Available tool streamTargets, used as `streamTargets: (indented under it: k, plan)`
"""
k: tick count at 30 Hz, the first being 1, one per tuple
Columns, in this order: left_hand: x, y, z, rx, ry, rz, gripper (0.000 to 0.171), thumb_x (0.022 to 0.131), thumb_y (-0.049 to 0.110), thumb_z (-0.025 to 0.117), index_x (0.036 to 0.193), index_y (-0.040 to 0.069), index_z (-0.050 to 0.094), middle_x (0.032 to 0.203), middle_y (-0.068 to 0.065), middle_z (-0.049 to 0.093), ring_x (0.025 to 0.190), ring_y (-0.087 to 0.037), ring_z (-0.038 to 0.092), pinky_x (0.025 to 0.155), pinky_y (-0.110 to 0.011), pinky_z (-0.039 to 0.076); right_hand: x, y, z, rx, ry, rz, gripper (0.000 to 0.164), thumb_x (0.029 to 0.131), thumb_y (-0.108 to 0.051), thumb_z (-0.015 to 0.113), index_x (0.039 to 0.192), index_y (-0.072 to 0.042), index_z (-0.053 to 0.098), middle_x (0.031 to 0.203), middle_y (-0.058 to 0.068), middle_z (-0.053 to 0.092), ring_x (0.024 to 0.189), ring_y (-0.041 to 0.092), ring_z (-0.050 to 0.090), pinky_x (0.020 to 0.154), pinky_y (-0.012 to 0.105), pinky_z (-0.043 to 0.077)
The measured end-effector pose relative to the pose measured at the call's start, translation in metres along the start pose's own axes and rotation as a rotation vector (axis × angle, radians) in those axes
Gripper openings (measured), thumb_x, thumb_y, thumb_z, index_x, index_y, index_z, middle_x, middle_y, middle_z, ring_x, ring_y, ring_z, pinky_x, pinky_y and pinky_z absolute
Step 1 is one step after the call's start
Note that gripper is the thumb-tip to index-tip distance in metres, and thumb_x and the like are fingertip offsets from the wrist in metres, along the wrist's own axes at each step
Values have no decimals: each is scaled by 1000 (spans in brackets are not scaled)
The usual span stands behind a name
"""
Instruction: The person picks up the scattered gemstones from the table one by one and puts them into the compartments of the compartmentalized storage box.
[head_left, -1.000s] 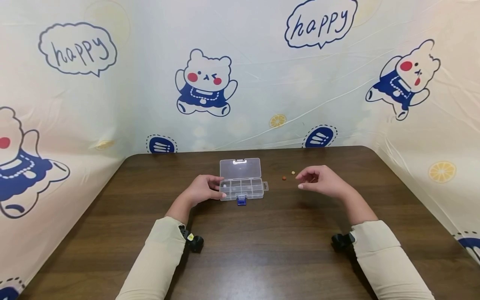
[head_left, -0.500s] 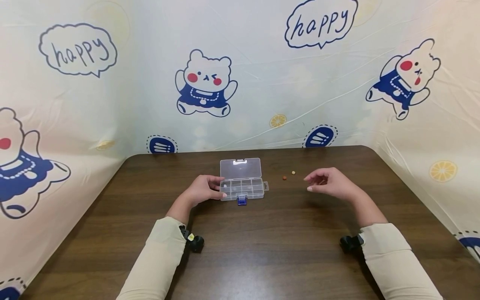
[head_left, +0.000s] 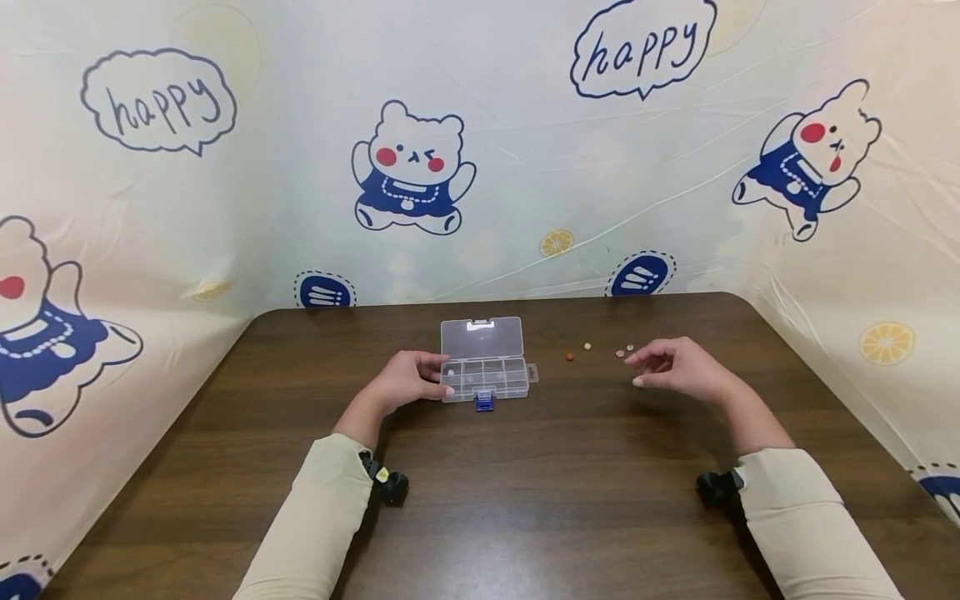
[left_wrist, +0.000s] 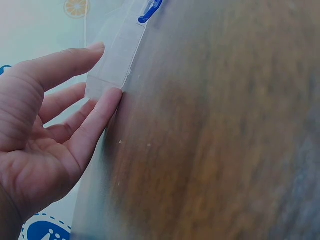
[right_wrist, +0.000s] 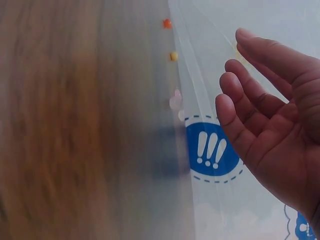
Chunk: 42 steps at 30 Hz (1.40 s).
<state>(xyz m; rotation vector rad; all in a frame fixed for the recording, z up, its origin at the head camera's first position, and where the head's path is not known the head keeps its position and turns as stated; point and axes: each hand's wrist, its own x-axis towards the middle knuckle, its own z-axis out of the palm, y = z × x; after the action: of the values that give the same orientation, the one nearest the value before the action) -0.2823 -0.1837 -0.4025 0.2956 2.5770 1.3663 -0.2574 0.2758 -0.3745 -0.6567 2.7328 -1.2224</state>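
Observation:
A clear plastic compartment box [head_left: 501,392] with a blue latch [head_left: 484,402] stands on the table, its lid [head_left: 481,337] raised at the back. My left hand [head_left: 401,379] holds the box's left end, thumb in front and fingers behind. A small whitish piece lies in the back left compartment. To the right of the box, my right hand [head_left: 678,367] hovers over the table with loosely bent fingers and nothing between them. By its fingertips lie two small pale pieces [head_left: 619,353]. An orange piece [head_left: 570,357] and a yellow piece [right_wrist: 173,56] lie farther left.
Brown wood-grain table [head_left: 525,500] extends toward the front and both sides. A printed cloth [head_left: 525,150] with bears and lettering rises behind the table and along its sides. A black wrist camera [head_left: 393,489] sits below the left hand, another [head_left: 716,489] below the right.
My right hand has moved rightward, away from the orange and yellow pieces. Two pale pieces have come into view by its fingertips. My left hand stays on the box.

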Motion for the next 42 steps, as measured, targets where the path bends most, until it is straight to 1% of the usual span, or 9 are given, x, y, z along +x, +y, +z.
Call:
streamTargets:
  k: [7, 10, 18, 23, 27, 31, 38, 42]
  plan:
    - [1, -2, 1, 6, 3, -3, 62, 75, 17, 86, 131, 8, 62, 106, -8, 66, 94, -22, 58, 79, -30, 52, -1, 10, -9, -32, -8, 31, 33, 81, -10, 79, 110, 1, 71, 99, 15, 71, 81, 22, 60, 69, 26, 52]
    - [1, -3, 0, 4, 3, -7, 62, 75, 17, 86, 131, 8, 62, 106, -8, 67, 94, -22, 59, 79, -31, 53, -1, 13, -11, -23, -21, 48, 32, 81, -8, 79, 110, 2, 70, 99, 14, 71, 81, 21, 61, 70, 26, 53]
    - [1, -3, 0, 3, 4, 0, 62, 75, 16, 86, 131, 8, 62, 106, -8, 67, 93, -22, 59, 79, -30, 52, 2, 21, -14, 21, -103, 82, 34, 82, -11, 79, 111, 4, 69, 101, 16, 70, 83, 21, 61, 70, 27, 53]
    - [0, -3, 1, -1, -1, 3, 62, 75, 16, 86, 131, 7, 62, 105, -8, 67, 93, -22, 59, 78, -30, 52, 6, 26, -15, 8, -132, 102, 36, 80, -12, 81, 111, 3, 70, 98, 14, 71, 82, 20, 63, 69, 28, 54]
    - [1, -3, 1, 0, -1, 8, 63, 75, 16, 86, 132, 7, 61, 105, -8, 67, 92, -22, 59, 78, -30, 53, 10, 31, -15, 3, -160, 100, 33, 80, -10, 80, 109, 4, 70, 98, 13, 71, 82, 18, 64, 71, 27, 54]
    - [2, -3, 0, 5, 1, 10, 63, 75, 16, 86, 132, 7, 61, 105, -8, 67, 92, -22, 59, 79, -30, 53, 12, 33, -14, 22, -184, 117, 32, 80, -8, 80, 108, 4, 70, 99, 13, 71, 82, 17, 63, 72, 25, 53]
    - [2, -3, 0, -11, 1, 5, 62, 75, 15, 86, 131, 7, 61, 104, -8, 67, 92, -22, 60, 78, -30, 53, 15, 36, -14, 25, -206, 147, 33, 80, -9, 80, 109, 3, 71, 96, 11, 70, 82, 18, 59, 71, 24, 51]
    - [1, -3, 0, -15, -2, 4, 62, 75, 15, 86, 132, 7, 61, 104, -8, 67, 92, -21, 59, 78, -30, 53, 18, 40, -14, -8, -217, 148, 32, 80, -10, 80, 108, 2, 72, 93, 8, 70, 80, 17, 57, 70, 24, 50]
